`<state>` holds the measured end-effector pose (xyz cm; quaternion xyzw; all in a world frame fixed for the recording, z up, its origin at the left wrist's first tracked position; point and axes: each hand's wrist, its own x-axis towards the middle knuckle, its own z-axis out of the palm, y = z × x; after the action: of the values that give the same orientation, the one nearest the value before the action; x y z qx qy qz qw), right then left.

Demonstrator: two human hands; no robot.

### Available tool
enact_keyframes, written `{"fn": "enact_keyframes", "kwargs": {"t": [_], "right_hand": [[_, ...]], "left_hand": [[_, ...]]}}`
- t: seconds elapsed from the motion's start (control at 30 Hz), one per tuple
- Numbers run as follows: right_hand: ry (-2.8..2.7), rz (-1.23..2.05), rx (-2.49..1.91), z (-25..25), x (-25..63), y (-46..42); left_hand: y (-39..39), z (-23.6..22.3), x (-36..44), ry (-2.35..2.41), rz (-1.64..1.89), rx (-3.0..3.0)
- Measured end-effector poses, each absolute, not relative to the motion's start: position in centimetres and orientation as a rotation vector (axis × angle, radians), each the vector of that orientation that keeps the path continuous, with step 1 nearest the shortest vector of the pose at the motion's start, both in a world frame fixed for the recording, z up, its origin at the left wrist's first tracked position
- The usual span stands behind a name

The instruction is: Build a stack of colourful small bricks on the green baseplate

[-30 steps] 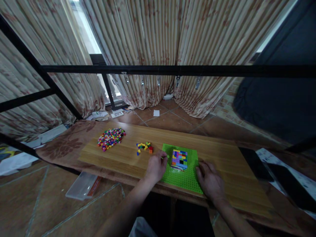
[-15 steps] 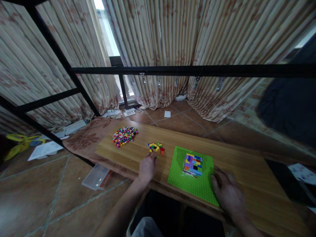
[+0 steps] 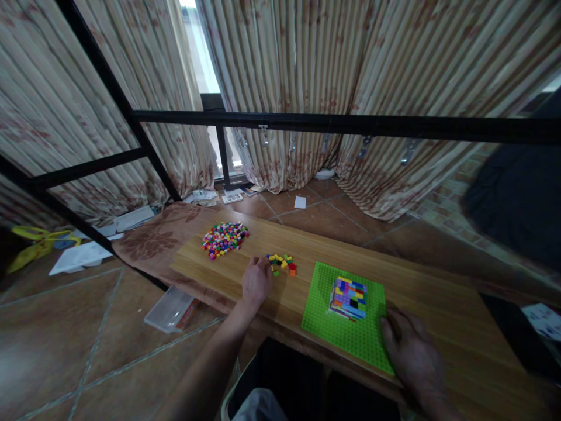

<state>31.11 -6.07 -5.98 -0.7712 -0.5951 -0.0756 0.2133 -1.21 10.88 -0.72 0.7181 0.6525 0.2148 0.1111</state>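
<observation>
My left hand [image 3: 256,280] rests on the wooden board [image 3: 228,269], its fingers curled at the near edge of a small cluster of coloured bricks [image 3: 283,264]; what the fingertips hold is hidden. My right hand [image 3: 409,351] lies flat with fingers spread on the near right corner of the green baseplate [image 3: 346,330]. A block of stacked multicoloured bricks [image 3: 348,297] stands in the middle of that baseplate, between my two hands.
A bigger heap of loose coloured bricks [image 3: 224,238] lies at the board's far left. A black metal frame bar [image 3: 333,124] crosses in front of patterned curtains. A clear plastic box [image 3: 170,309] and scattered papers [image 3: 81,257] lie on the tiled floor at left.
My left hand left the baseplate's edge and moved left to the small brick cluster. The right hand stayed on the baseplate's corner. The view swung left.
</observation>
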Motion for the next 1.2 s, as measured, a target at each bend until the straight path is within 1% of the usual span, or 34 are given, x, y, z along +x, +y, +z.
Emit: {"fn": "enact_keyframes", "kwargs": {"t": [0.17, 0.4, 0.8, 1.03, 1.1, 1.2], "right_hand": [[-1.633, -0.185, -2.183, -6.4, 31.3, -6.1], [-1.648, -0.185, -2.156, -6.8, 31.6, -6.0], [-1.641, -0.159, -2.172, -6.8, 31.5, -6.0], [-1.602, -0.132, -2.175, -6.8, 31.2, -6.0], [-1.583, -0.109, -2.14, -6.9, 31.3, -5.9], [-1.494, -0.009, -2.068, -6.6, 31.9, -5.9]], "left_hand": [[11.6, -0.7, -0.7, 2.017, 0.547, 2.044], [12.8, -0.5, 0.7, 2.089, 0.527, 1.95], [13.1, -0.5, 1.0, 2.077, 0.585, 1.881], [11.1, 1.5, -0.7, 1.944, 0.815, 1.844], [9.5, 2.6, -1.1, 1.794, 0.932, 1.717], [6.0, 3.6, -1.1, 1.539, 0.973, 1.53]]}}
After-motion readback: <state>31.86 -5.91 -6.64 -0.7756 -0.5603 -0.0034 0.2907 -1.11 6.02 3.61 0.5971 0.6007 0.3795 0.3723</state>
